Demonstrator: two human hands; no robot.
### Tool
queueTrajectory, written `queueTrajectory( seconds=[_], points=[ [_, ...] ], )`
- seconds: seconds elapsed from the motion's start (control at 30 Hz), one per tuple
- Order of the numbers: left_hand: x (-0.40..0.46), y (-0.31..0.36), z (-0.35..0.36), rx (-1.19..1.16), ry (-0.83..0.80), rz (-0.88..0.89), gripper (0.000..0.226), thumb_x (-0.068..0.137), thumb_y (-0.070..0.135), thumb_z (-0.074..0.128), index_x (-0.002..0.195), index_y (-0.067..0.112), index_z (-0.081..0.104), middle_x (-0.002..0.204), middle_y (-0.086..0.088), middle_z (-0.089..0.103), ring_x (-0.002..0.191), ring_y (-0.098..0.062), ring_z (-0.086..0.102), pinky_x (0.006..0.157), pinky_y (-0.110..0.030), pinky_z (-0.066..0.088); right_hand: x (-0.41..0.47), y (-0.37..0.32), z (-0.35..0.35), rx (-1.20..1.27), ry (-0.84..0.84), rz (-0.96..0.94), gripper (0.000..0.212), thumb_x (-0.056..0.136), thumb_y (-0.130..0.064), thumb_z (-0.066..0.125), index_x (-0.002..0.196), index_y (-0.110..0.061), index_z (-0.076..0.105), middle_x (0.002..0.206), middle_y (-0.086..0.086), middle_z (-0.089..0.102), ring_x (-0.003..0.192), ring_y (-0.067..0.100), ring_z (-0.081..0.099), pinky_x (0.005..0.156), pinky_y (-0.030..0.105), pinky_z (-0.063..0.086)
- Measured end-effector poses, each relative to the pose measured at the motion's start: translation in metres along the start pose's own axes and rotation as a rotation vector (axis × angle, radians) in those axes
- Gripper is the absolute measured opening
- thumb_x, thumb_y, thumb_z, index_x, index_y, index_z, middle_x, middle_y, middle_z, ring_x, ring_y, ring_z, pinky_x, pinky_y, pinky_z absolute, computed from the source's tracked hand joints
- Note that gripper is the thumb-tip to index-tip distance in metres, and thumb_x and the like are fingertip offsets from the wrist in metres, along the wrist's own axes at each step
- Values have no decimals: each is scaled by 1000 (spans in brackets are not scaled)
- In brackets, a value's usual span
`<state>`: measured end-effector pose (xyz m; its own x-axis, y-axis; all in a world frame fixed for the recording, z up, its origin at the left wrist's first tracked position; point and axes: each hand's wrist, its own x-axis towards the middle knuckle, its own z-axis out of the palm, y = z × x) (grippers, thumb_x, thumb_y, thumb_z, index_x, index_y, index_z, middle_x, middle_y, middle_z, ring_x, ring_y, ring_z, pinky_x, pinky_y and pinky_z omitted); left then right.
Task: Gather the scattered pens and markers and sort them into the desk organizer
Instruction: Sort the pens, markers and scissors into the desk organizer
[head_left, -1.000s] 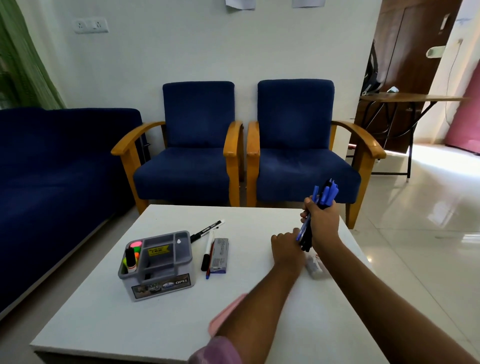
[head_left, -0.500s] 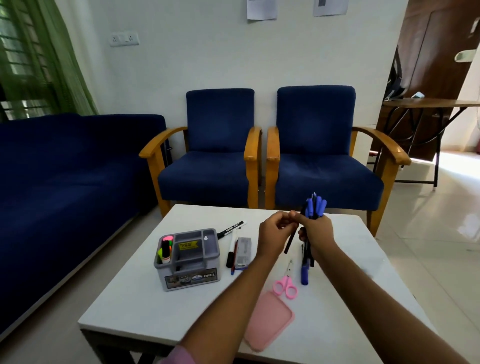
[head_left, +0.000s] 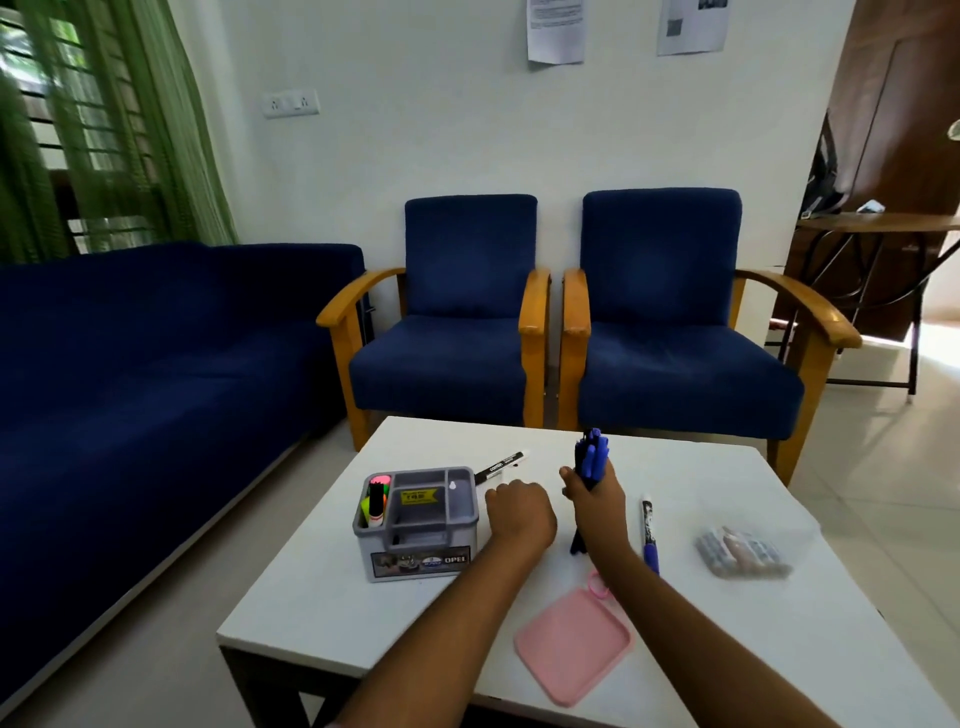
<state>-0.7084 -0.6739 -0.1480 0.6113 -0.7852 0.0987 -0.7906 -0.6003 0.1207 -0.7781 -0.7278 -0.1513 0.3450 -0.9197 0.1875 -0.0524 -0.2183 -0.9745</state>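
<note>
The grey desk organizer (head_left: 415, 540) stands on the white table (head_left: 322, 587), with highlighters (head_left: 375, 500) upright in its left slot. My right hand (head_left: 595, 499) is shut on a bundle of blue pens (head_left: 591, 457) held upright above the table. My left hand (head_left: 519, 512) is down at the tabletop just right of the organizer, its fingers curled under. What lies beneath it is hidden. A black marker (head_left: 501, 466) lies behind the organizer. A blue marker (head_left: 648, 530) lies to the right of my right wrist.
A pink lid (head_left: 574, 644) lies near the table's front edge, and pink scissors (head_left: 600, 590) peek out under my right forearm. A clear packet (head_left: 743, 553) sits at the right. Two blue armchairs (head_left: 467, 332) and a blue sofa (head_left: 130, 364) border the table.
My left hand has left the pen bundle and dropped down-left to the spot beside the organizer. My right hand keeps the bundle upright. The view has tilted and shifted.
</note>
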Motion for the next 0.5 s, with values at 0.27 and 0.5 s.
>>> queueTrajectory(
  seconds=[0.27,0.5],
  points=[
    [4,3,-4,-303,-100,-28,27,92,4,48,116,2,61,124,-15,59,116,-29,56,92,-32,46,19,-17,-22,4,123,-54,16,91,-13,57,103,-7,49,78,11,55,70,25,54,56,21,44],
    [-5,-8,10,104,86,0,29,93,4,49,121,2,56,128,-17,52,119,-29,49,94,-33,45,19,-5,-27,-54,106,-13,13,89,-14,61,96,-11,49,68,2,53,64,19,52,69,35,50]
  ],
)
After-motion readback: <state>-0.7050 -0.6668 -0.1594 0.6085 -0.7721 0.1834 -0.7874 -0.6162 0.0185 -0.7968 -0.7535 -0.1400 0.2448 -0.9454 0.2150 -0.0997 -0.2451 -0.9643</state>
